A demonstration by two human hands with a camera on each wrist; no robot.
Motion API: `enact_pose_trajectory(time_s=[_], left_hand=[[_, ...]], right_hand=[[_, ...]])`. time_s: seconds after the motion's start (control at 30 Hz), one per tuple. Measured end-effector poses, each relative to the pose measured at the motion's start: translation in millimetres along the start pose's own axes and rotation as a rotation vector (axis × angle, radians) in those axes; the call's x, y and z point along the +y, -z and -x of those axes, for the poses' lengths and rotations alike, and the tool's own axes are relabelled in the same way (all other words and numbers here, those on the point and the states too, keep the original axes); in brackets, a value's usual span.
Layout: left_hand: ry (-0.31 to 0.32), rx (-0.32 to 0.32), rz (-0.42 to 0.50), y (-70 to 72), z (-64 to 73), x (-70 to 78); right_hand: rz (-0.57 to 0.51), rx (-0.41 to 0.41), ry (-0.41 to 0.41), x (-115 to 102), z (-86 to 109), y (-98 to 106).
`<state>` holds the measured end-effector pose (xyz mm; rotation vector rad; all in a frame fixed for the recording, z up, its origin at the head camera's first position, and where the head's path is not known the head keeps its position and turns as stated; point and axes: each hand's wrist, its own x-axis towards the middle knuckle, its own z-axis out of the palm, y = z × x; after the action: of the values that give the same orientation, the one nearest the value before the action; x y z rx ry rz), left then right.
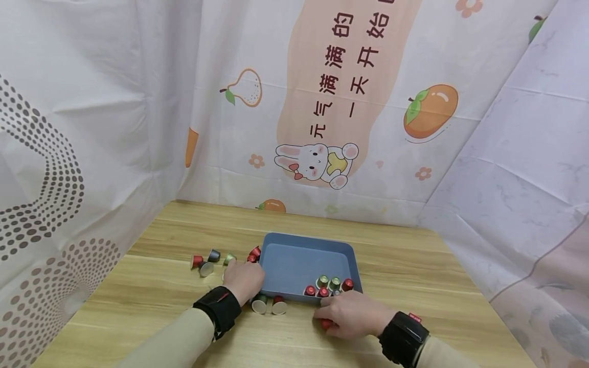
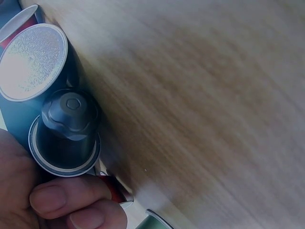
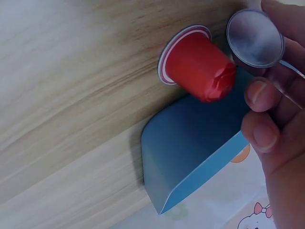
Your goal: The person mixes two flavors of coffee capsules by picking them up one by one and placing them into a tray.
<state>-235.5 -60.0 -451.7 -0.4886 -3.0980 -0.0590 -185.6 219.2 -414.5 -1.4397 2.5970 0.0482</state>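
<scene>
My left hand [image 1: 245, 280] is at the tray's left side, among loose coffee capsules. In the left wrist view its fingers [image 2: 71, 195] are curled beside a dark coffee capsule [image 2: 71, 119]; whether they hold anything is hidden. Beyond that lies a capsule with a silvery lid [image 2: 33, 62]. My right hand [image 1: 352, 313] is at the tray's front right edge. Between thumb and fingers it pinches a coffee capsule [image 3: 255, 38], silver lid toward the right wrist camera. A red capsule [image 3: 195, 67] rests on the table just beside these fingers.
The blue-grey tray [image 1: 303, 237] holds several red and green capsules [image 1: 335, 283] in its front right corner. Left of it lie several loose capsules, including a red one [image 1: 197, 261] and a dark one [image 1: 213, 255]. A printed curtain [image 1: 239, 153] hangs behind the wooden table [image 1: 405, 255].
</scene>
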Motion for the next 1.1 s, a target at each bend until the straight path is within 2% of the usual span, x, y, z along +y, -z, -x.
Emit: enact_pose_trajectory(time_s=[0.2,0.43,0.57,0.9,1.1], left_hand=[[0.004,0.0,0.006,-0.3,-0.3,-0.1],[0.009,-0.004,0.018,1.1,-0.3,0.2],[0.013,-0.012,0.02,1.8,-0.2,0.7],[0.012,-0.012,0.027,3.7,-0.3,0.8],[0.008,-0.009,0.027,4.0,0.9,0.7]], right_hand=[[0.022,0.052,0.056,1.8,0.4,-3.8],[-0.032,0.176,0.086,5.0,0.6,-2.7],[-0.073,0.221,0.099,6.6,-0.4,-1.2],[-0.161,0.239,0.057,7.2,-0.2,3.8],[-0.159,0.27,0.057,8.1,-1.6,4.9]])
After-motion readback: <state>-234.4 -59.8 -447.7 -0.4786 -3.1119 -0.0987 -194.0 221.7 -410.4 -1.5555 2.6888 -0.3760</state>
